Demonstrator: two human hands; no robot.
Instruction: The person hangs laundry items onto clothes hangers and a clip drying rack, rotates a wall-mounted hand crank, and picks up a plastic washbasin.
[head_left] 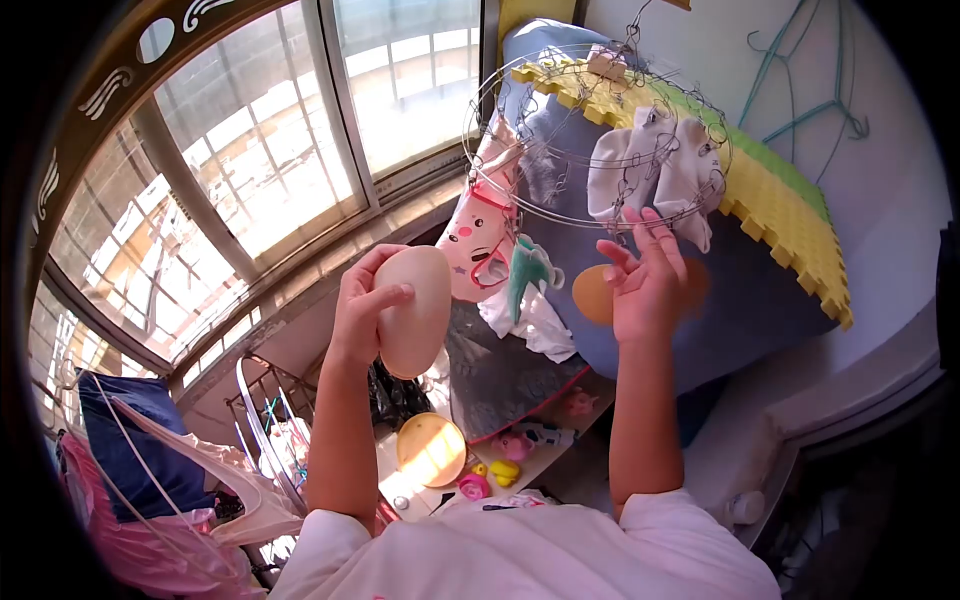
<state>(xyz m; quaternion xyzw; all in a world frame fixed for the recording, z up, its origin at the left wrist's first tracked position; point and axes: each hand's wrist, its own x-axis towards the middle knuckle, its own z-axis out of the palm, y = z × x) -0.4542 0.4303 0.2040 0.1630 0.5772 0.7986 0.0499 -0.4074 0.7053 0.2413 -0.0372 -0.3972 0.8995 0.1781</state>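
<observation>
My left hand (368, 305) pinches a beige oval bra pad (416, 310) upright, thumb on its near face and fingers behind. My right hand (648, 285) is raised at the lower rim of a round wire clip hanger (560, 217), with fingertips by the clips. Behind its palm a second, orange-brown bra pad (592, 295) sticks out on both sides, blurred at the right; the fingers gripping it are mostly hidden. White socks (620, 172) hang just above that hand. A pink cloth with a face print (470, 240) and a small green garment (533, 272) hang between my hands.
A barred window (260, 130) lies left. Blue padding (745, 300) and a yellow foam mat (780, 235) lean behind the hanger. Green hangers (830, 110) hang right. Below are a round yellow item (431, 450) and toys (503, 472); pink laundry (100, 510) hangs lower left.
</observation>
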